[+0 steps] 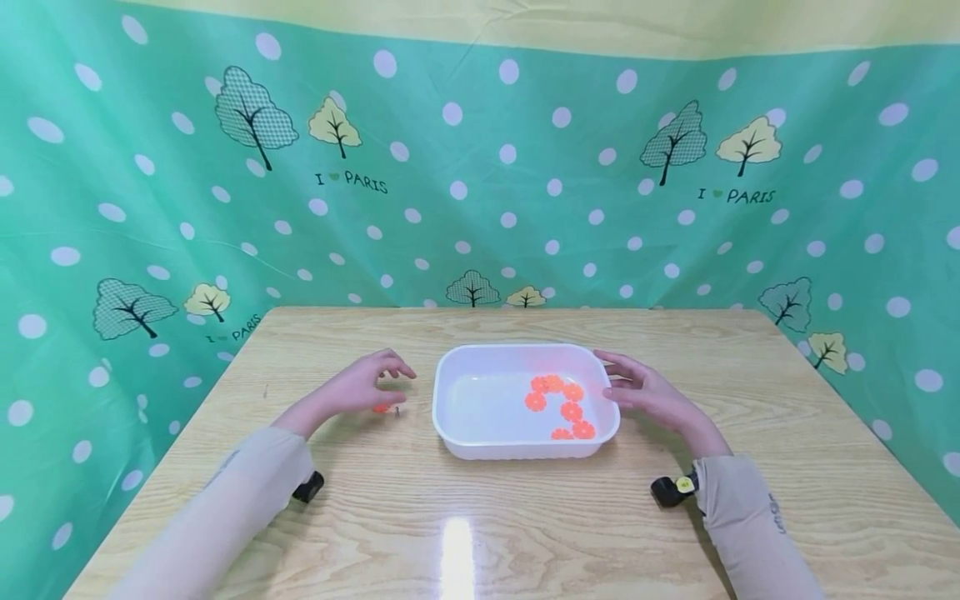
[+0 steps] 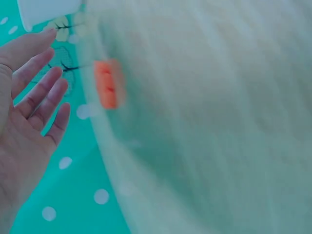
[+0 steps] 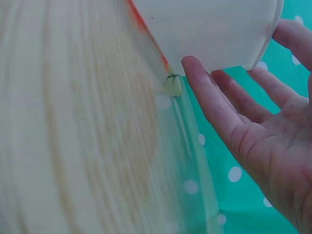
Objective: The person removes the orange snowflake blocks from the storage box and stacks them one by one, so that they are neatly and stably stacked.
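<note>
My left hand (image 1: 367,383) hovers left of a white plastic basin (image 1: 517,450), its fingers spread and holding nothing. Below its thumb an orange notched piece (image 2: 105,85) lies on the table, partly hidden by the hand in the head view. My right hand (image 1: 648,396) is at the basin's right end. In the right wrist view its fingers (image 3: 200,80) look fairly straight and rest against the basin's outer wall. Inside the basin, several orange flower-shaped pieces (image 1: 572,411) lie on the right side of the floor.
The basin stands on a light wood-grain table (image 1: 390,517). Behind and beside the table hangs a green dotted curtain (image 1: 480,217) with printed trees. Black wrist cameras (image 1: 670,492) sit under both sleeves.
</note>
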`<action>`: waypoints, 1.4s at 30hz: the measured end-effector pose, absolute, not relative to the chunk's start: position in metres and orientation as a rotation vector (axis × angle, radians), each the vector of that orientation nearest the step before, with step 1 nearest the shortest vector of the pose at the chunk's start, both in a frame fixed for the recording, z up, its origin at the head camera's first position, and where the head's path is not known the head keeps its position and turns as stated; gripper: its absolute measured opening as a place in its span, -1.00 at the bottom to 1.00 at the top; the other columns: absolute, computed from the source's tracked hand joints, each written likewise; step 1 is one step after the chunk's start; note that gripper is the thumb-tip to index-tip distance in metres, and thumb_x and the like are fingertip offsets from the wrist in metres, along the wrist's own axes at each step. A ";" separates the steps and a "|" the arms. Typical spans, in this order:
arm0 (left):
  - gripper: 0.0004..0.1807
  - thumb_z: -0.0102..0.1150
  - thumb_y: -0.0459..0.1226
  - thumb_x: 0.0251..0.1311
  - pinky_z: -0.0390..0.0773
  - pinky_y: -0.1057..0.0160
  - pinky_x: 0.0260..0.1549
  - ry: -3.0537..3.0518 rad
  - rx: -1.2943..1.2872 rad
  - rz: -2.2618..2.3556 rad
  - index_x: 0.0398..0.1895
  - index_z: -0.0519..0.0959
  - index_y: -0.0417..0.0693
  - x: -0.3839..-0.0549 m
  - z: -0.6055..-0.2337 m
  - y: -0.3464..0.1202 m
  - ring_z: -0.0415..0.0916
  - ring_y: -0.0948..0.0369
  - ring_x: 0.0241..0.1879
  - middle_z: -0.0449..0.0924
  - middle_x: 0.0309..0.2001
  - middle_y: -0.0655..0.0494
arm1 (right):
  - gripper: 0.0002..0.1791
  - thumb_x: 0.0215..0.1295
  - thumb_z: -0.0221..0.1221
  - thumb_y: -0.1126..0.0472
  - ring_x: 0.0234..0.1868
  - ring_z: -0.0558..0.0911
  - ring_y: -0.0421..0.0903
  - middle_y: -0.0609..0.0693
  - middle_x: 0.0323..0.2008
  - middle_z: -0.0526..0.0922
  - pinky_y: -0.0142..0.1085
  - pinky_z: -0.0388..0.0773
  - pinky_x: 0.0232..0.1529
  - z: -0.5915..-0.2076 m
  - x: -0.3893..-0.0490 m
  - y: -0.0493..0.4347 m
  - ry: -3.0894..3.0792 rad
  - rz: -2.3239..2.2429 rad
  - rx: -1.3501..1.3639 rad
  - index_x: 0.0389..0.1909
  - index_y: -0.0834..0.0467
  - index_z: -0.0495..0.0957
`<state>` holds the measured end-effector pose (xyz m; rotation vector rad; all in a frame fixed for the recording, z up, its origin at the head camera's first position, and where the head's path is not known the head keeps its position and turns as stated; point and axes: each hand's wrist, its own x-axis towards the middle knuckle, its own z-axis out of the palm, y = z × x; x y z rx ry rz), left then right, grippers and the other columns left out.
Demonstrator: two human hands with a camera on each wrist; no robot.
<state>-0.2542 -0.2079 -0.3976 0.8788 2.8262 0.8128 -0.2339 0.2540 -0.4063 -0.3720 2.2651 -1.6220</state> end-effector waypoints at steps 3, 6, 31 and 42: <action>-0.65 0.25 -0.23 0.01 0.44 0.03 -0.10 2.841 0.913 0.795 -0.07 0.56 -0.06 -0.258 -0.391 -0.200 0.42 0.11 -0.11 0.49 -0.10 0.03 | -0.23 0.15 0.20 0.13 0.11 0.40 0.11 0.25 0.20 0.26 -0.25 0.52 -0.06 -0.407 -0.234 0.254 2.268 -1.621 -0.375 0.36 0.04 0.07; -0.66 0.25 -0.24 0.00 0.45 0.02 -0.10 2.856 0.914 0.794 -0.09 0.57 -0.07 -0.262 -0.383 -0.192 0.42 0.12 -0.11 0.50 -0.11 0.05 | -0.25 0.17 0.18 0.16 0.09 0.41 0.08 0.25 0.19 0.27 -0.27 0.52 -0.07 -0.408 -0.235 0.255 2.260 -1.629 -0.385 0.36 0.05 0.08; -0.67 0.26 -0.16 0.02 0.41 0.15 -0.05 2.679 1.136 0.827 -0.10 0.57 0.04 -0.265 -0.357 -0.085 0.43 0.12 -0.06 0.47 -0.07 0.17 | -0.26 0.18 0.16 0.19 0.08 0.43 0.05 0.28 0.19 0.26 -0.26 0.53 -0.08 -0.408 -0.235 0.256 2.232 -1.655 -0.413 0.36 0.07 0.06; -0.64 0.25 -0.16 0.04 0.42 0.16 -0.03 2.576 1.148 0.836 -0.05 0.56 0.00 -0.258 -0.366 -0.050 0.41 0.12 -0.02 0.45 -0.03 0.12 | -0.27 0.20 0.15 0.19 0.10 0.41 0.13 0.28 0.19 0.26 -0.22 0.53 -0.07 -0.410 -0.236 0.256 2.245 -1.633 -0.415 0.36 0.05 0.06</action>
